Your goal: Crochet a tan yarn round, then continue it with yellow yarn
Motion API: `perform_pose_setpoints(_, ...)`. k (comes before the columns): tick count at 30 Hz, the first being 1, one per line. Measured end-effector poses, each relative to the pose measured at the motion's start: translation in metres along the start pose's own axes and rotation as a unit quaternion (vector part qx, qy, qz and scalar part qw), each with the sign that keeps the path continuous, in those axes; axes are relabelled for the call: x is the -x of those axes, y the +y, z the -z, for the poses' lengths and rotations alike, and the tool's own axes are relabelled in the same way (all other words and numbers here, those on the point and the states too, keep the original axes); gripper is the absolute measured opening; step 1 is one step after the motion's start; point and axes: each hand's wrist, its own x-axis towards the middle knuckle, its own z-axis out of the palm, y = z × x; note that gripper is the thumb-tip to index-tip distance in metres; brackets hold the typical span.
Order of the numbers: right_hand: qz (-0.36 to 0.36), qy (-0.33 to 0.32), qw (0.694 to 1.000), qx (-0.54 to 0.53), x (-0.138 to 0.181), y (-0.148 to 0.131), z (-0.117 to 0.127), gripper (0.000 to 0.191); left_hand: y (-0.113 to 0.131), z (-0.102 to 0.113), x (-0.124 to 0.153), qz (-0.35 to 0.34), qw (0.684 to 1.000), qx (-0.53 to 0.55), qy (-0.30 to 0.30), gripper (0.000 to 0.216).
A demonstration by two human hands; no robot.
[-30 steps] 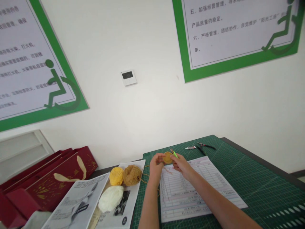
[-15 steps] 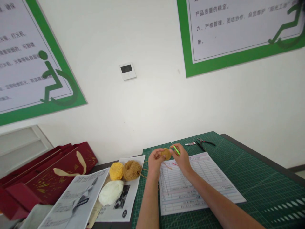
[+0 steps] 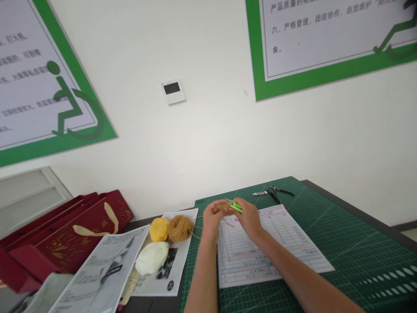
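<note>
In the head view my left hand (image 3: 214,214) pinches a small round tan crochet piece (image 3: 229,210) between thumb and fingers. My right hand (image 3: 249,217) is closed around a crochet hook (image 3: 236,206) with a bright green handle, its tip pointing left over the piece's upper edge. The fingers partly cover the piece, so I cannot tell whether the hook passes through a stitch. A tan yarn tail hangs below it. From the tan ball of yarn (image 3: 180,228) on the left, a strand runs toward my left hand.
A yellow yarn ball (image 3: 159,229) and a white yarn ball (image 3: 151,258) lie on printed sheets at left. Under my hands, a printed form (image 3: 260,256) rests on the green cutting mat (image 3: 325,234). Pliers (image 3: 282,191) and a small tube (image 3: 259,193) lie behind. Red gift bags (image 3: 81,234) stand far left.
My right hand has tipped the hook from a steep slant to a flatter one, its tip now over the tan piece. The piece has tilted and shows less of its face.
</note>
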Motion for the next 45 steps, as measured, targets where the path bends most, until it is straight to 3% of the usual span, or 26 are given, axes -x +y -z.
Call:
perform_pose_setpoints(10,0.014,-0.048,0.987,0.155,0.001,-0.007,0.004,0.015,-0.001,-0.002,0.001,-0.005,1.0,0.006,-0.011,0.029)
perform_pose_setpoints(17,-0.036,-0.04,0.987,0.149,0.002,-0.003,-0.006,0.018,-0.002,0.0,0.0,0.006,1.0,0.026,-0.013,0.032)
perform_pose_setpoints(20,-0.058,-0.037,0.993,0.095,0.002,-0.001,-0.009,0.024,-0.002,0.0,-0.001,0.014,0.999,0.03,-0.009,0.033)
perform_pose_setpoints(23,-0.092,-0.022,0.995,-0.036,0.0,0.001,-0.013,0.023,-0.001,-0.001,-0.001,0.022,0.999,0.038,-0.01,0.034)
perform_pose_setpoints(27,-0.132,0.0,0.97,-0.204,-0.002,0.003,-0.018,0.025,0.003,-0.003,0.0,0.028,0.998,0.047,-0.01,0.033)
perform_pose_setpoints(32,-0.172,-0.03,0.941,-0.29,-0.004,0.0,-0.019,0.039,0.004,-0.004,0.0,0.029,0.998,0.049,-0.001,0.031)
perform_pose_setpoints(38,-0.201,-0.049,0.906,-0.37,-0.004,-0.006,-0.012,0.043,0.003,-0.001,0.0,0.018,0.999,0.037,0.027,0.031)
perform_pose_setpoints(45,-0.098,0.019,0.974,-0.205,-0.004,0.002,-0.012,0.03,0.004,-0.002,0.001,0.008,0.999,0.037,0.024,0.028)
